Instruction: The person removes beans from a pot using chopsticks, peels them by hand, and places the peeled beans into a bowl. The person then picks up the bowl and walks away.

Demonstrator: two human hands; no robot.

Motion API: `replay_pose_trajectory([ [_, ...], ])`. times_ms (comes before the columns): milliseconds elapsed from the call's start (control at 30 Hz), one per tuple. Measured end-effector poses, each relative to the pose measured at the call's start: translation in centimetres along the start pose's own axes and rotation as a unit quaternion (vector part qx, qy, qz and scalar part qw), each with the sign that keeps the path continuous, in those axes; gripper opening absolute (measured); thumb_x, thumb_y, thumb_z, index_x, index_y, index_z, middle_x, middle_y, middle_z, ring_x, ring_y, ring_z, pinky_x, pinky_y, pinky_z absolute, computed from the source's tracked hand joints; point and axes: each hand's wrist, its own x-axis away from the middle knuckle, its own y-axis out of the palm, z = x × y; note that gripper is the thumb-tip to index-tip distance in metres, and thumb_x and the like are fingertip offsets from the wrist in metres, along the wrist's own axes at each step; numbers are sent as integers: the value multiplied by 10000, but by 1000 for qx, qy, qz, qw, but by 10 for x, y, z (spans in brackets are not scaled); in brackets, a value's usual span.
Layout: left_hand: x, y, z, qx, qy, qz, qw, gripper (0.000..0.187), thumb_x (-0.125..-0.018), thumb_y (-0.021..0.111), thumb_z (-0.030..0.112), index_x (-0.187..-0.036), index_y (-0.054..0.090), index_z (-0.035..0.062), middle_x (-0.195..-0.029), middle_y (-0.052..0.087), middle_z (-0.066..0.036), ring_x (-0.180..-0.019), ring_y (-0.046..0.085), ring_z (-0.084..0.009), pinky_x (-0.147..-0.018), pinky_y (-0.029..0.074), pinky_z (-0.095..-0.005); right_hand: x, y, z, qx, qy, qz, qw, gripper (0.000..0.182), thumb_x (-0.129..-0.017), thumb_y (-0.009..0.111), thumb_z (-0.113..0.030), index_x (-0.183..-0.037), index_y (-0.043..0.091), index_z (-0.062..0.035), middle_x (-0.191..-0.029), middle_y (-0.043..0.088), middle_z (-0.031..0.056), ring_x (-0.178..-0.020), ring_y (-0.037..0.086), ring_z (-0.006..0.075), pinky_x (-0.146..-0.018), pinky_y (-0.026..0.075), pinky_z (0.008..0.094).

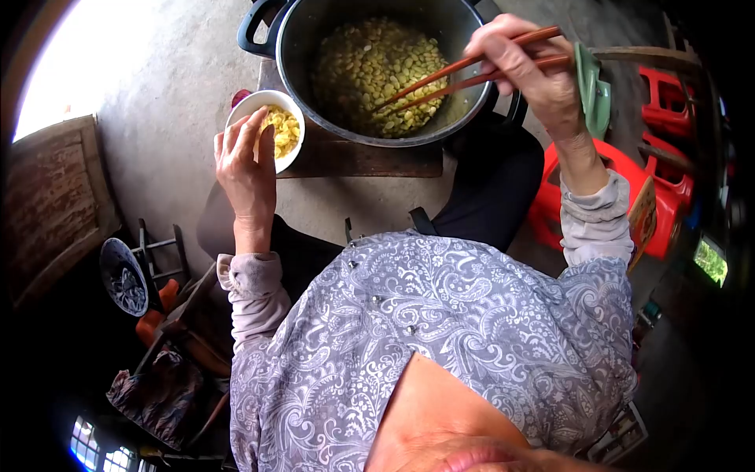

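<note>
My right hand (535,75) grips a pair of reddish-brown chopsticks (464,67). Their tips reach down into a large dark pot (287,39), among many yellow-green split beans (385,71) lying in murky liquid. My left hand (245,173) is bent over the near-left rim of a white bowl (297,106). Its thumb and fingers curl together above the yellow pieces (283,130) inside; whether anything is pinched between them is hidden. The bowl stands just left of the pot.
A low wooden bench (377,160) is under the pot. Red plastic stools (664,212) and a green plastic piece (591,90) are at the right. A patterned basin (123,275) and a wooden board (59,200) stand at the left.
</note>
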Motion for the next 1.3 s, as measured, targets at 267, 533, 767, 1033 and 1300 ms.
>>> replay_pose_trajectory([
  [267, 3, 0, 5, 111, -73, -26, 991, 215, -966, 677, 71, -1173, 732, 75, -1079, 729, -142, -974, 734, -293, -831, 595, -380, -19, 7, 6, -37, 45, 137, 989, 170, -1013, 657, -133, -958, 737, 6, -768, 718, 52, -619, 608, 60, -536, 480, 200],
  [533, -3, -3, 15, 110, -87, -18, 990, 221, -956, 688, 34, -1167, 738, 77, -1060, 737, -121, -931, 742, -237, -809, 595, -348, -65, 36, 12, 6, 19, 1, 1000, 132, -986, 701, -126, -1022, 753, -10, -847, 740, 33, -609, 631, 75, -556, 520, 222],
  [767, -4, -2, 9, 130, -80, 5, 988, 243, -951, 691, 4, -1171, 745, 92, -1028, 749, -91, -908, 732, -194, -777, 570, -314, -66, -15, 1, 81, 8, 130, 988, 131, -989, 686, -116, -980, 743, 2, -806, 723, 40, -611, 628, 74, -547, 498, 215],
  [1033, -3, 0, 11, 135, -88, 1, 987, 197, -950, 703, 19, -1135, 748, 68, -1032, 745, -119, -921, 739, -215, -807, 583, -321, -63, -3, 23, 69, 11, 27, 997, 135, -987, 697, -128, -983, 751, -5, -825, 733, 28, -689, 644, 73, -581, 494, 218],
  [1300, -4, 0, 15, 151, -106, 0, 983, 200, -952, 703, 23, -1136, 755, 79, -1008, 754, -95, -901, 731, -185, -794, 577, -314, -47, -39, 18, 15, 102, 141, 985, 264, -1038, 625, -234, -917, 743, -31, -762, 713, 50, -578, 617, 74, -492, 456, 198],
])
